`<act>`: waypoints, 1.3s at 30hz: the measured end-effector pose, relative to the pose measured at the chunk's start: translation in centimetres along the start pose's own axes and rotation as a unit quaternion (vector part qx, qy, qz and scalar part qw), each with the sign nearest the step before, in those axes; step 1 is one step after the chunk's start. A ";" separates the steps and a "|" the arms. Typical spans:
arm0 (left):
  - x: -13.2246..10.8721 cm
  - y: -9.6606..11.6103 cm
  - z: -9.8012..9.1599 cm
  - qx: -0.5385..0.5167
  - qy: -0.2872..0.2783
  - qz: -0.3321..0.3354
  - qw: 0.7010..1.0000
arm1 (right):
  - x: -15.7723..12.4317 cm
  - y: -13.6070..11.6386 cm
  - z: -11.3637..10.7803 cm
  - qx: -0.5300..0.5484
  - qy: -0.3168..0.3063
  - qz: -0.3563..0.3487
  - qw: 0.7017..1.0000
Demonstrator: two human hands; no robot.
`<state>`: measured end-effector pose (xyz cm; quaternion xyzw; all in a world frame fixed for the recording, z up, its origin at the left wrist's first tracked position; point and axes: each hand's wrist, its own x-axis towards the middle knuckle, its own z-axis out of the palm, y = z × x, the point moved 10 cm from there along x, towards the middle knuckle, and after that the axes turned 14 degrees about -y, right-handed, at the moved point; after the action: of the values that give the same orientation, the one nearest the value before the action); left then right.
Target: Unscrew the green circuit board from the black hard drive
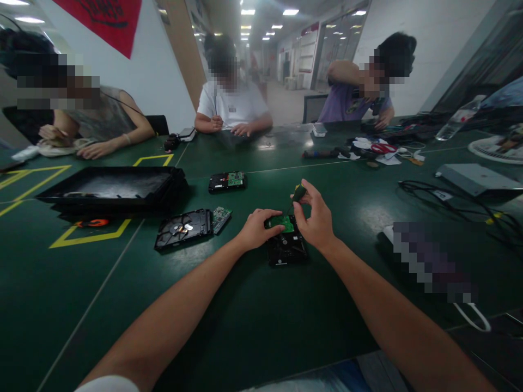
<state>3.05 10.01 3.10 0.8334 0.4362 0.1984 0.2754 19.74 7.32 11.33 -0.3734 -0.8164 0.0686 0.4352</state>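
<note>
In front of me on the green tabletop lies a black hard drive point(287, 251), its green circuit board point(288, 222) facing up. My left hand point(260, 230) grips the drive's far left side, with the thumb across the board. Between the fingertips of my right hand point(315, 219) is a small screwdriver point(299, 192) with a green and yellow handle. Its thin shaft points down at the board's far edge; whether the tip touches a screw is too small to tell. To the left rest a black enclosure-like drive part point(183, 228) and a loose circuit board point(222, 219).
Another hard drive point(227, 181) lies farther off. Black stacked trays point(110, 188) stand left, an orange tool point(93, 222) beside them. On the right are a grey metal box point(482, 179), black cables point(433, 195) and a bottle point(460, 118). Three people sit across the table.
</note>
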 end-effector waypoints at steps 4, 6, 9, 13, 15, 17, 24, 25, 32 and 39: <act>0.1 -0.2 0.1 0.000 -0.005 -0.003 1.000 | 0.0 0.1 -0.5 -0.004 0.016 0.013 1.000; 0.1 -0.2 0.1 0.000 -0.007 -0.005 1.000 | 0.1 0.2 -0.8 -0.007 0.022 0.017 1.000; 0.1 -0.1 0.1 -0.001 -0.010 -0.006 1.000 | 0.1 0.0 -0.7 -0.011 0.014 0.009 1.000; 0.0 0.0 0.0 0.000 -0.006 -0.005 1.000 | 0.1 0.0 -0.4 -0.008 0.003 0.005 1.000; 0.0 0.0 0.0 0.002 -0.006 -0.005 1.000 | 0.1 0.0 -0.3 -0.012 0.006 0.004 1.000; 0.0 0.0 0.1 0.004 -0.007 -0.006 1.000 | 0.0 -0.2 -0.5 -0.024 0.014 0.001 1.000; 0.0 0.0 0.0 0.005 -0.004 0.001 1.000 | 0.2 -0.5 -0.3 -0.013 0.004 -0.003 1.000; 0.0 0.0 0.0 0.005 -0.005 0.000 1.000 | 0.1 -0.4 -0.4 -0.014 0.009 0.000 1.000; 0.1 -0.1 0.0 0.009 -0.007 -0.002 1.000 | 0.1 -0.5 -0.6 -0.024 0.020 -0.003 1.000; 0.1 -0.2 0.1 0.001 -0.012 -0.003 1.000 | 0.0 -0.2 -0.6 -0.020 0.024 0.003 0.999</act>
<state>3.06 10.16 2.88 0.8344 0.4359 0.1873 0.2806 20.07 7.06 11.75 -0.3858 -0.8058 0.0442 0.4472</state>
